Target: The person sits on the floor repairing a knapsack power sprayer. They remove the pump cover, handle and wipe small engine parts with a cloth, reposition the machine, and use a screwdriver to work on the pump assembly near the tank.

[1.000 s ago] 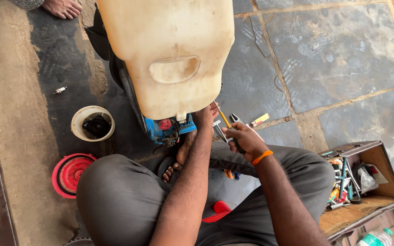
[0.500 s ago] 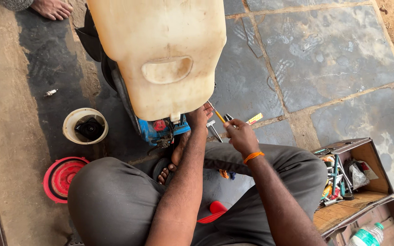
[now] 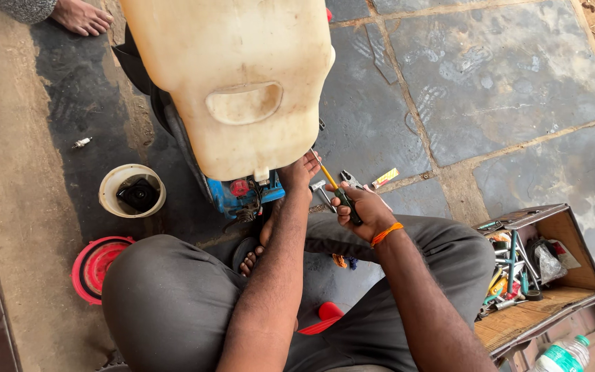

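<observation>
A big cream plastic tank [image 3: 239,76] sits on a machine with a blue engine part [image 3: 242,195] beneath it. My left hand [image 3: 299,171] presses against the tank's lower right edge, next to the blue part. My right hand [image 3: 361,209] grips a screwdriver [image 3: 335,186] with a yellow and black handle, its shaft angled up toward the tank's underside. Pliers [image 3: 348,179] and a small yellow tool [image 3: 385,178] lie on the stone floor just beyond that hand. I squat in grey trousers, one bare foot [image 3: 255,244] under the machine.
A white bowl [image 3: 132,190] with a dark part stands at left, a red round cap [image 3: 98,267] below it. A wooden toolbox [image 3: 538,265] full of tools sits at right, a plastic bottle [image 3: 562,356] beside it. Another person's bare foot [image 3: 80,15] shows top left. A spark plug [image 3: 81,142] lies loose.
My right hand has closed around the screwdriver and brought its tip up toward the tank's base. The view has shifted slightly; my left hand stays at the tank's edge.
</observation>
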`<state>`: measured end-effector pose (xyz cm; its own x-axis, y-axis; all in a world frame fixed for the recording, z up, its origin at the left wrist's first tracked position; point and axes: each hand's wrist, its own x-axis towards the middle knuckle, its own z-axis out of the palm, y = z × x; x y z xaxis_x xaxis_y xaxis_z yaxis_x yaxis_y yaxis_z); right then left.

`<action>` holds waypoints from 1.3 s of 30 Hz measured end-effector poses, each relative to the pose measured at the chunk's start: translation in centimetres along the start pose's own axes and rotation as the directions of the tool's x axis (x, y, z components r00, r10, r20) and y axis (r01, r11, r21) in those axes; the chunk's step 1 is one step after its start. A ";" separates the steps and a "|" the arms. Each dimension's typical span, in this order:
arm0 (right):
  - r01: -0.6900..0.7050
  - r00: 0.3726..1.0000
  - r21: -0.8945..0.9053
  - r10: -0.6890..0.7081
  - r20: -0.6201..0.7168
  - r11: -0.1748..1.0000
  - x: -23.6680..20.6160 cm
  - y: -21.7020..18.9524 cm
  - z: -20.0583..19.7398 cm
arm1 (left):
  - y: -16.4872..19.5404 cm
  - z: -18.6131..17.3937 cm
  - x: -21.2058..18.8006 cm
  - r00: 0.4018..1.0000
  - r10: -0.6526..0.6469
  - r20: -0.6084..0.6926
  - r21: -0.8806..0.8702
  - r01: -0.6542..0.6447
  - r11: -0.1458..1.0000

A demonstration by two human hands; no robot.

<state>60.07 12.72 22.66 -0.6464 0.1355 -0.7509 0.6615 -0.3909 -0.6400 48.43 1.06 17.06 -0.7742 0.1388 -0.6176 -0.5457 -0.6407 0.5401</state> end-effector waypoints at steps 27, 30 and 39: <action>-0.031 0.999 0.015 0.031 -0.029 0.999 0.1 0.2 0.4 | 0.4 -0.3 -0.3 0.994 -0.089 -0.057 -0.079 0.084 0.993; 0.123 0.980 -0.391 -0.174 -0.098 0.912 0.1 0.3 1.1 | 0.7 -0.5 -0.2 0.994 -0.106 -0.029 -0.080 0.103 0.991; -0.024 1.000 0.081 0.025 -0.011 0.996 -1.7 -0.4 1.4 | 1.5 -0.8 -1.0 0.990 -0.138 -0.030 -0.053 0.137 0.989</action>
<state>60.37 11.41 24.41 -0.6255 0.1363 -0.7683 0.6435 -0.4668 -0.6067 48.65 -0.61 18.03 -0.6812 0.2032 -0.7034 -0.6286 -0.6548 0.4196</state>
